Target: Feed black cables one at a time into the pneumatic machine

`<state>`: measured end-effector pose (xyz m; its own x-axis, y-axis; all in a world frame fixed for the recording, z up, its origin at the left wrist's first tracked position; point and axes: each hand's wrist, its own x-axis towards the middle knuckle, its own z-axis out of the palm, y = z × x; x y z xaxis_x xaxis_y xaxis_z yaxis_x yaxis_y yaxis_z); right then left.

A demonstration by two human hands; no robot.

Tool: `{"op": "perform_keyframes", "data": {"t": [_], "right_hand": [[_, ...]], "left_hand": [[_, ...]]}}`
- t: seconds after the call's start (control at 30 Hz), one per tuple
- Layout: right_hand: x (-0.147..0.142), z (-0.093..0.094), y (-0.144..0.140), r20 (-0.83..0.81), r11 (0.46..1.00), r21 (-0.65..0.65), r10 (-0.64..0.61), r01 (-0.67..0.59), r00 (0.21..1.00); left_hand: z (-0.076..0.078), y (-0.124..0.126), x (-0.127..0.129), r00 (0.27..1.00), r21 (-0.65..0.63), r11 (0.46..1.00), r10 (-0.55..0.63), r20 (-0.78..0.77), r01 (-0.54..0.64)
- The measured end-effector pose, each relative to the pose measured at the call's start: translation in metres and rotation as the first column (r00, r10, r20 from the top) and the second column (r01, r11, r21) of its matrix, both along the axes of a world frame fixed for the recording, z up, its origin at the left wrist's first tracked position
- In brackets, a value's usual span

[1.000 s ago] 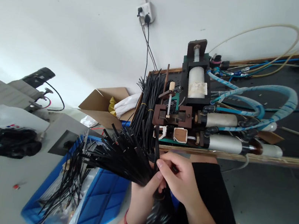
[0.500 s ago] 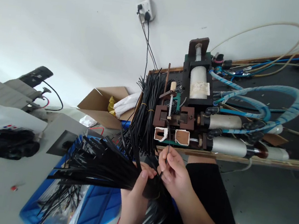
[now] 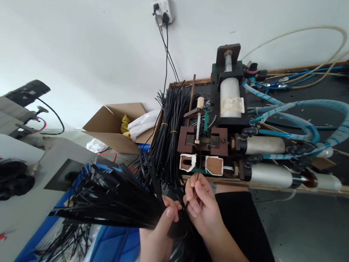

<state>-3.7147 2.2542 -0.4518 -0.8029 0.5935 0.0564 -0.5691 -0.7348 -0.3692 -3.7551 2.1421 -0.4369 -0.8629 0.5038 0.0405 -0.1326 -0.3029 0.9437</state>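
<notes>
My left hand [image 3: 158, 240] is closed around a thick bundle of black cables [image 3: 118, 201], whose loose ends fan out to the left. My right hand [image 3: 204, 205] pinches one thin black cable [image 3: 197, 176] between thumb and fingertips, just in front of a pneumatic machine. That cable points up toward the gap between two white-edged brown pads [image 3: 214, 166] at the machine's front edge. Behind the pads sits a brown metal clamp block [image 3: 187, 140]. Whether the cable tip touches the machine is too small to tell.
Tied bundles of black cables [image 3: 177, 109] lie left of the machine. Silver air cylinders [image 3: 271, 175] and blue hoses [image 3: 344, 115] extend right. Further left stand an open cardboard box [image 3: 105, 125] and a blue crate [image 3: 118, 245] containing cables. A wall socket [image 3: 162, 10] is above.
The view has shifted slightly, so most of the scene sits a little further left. Both hands keep their grips, and the right hand remains close to the front pads.
</notes>
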Motion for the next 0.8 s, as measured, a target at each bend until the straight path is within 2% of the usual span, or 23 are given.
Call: {"op": "perform_keyframes", "data": {"t": [0.5,0.8], "right_hand": [[-0.004,-0.003,0.002,-0.026,0.999,-0.003,0.039,-0.039,0.999],[-0.004,-0.005,0.001,-0.032,0.998,0.010,0.056,-0.055,0.998]], "left_hand": [[-0.005,-0.003,-0.001,1.000,-0.009,1.000,0.004,-0.021,-0.004],[-0.011,-0.004,0.001,0.999,0.023,0.999,0.021,0.040,-0.022]]}}
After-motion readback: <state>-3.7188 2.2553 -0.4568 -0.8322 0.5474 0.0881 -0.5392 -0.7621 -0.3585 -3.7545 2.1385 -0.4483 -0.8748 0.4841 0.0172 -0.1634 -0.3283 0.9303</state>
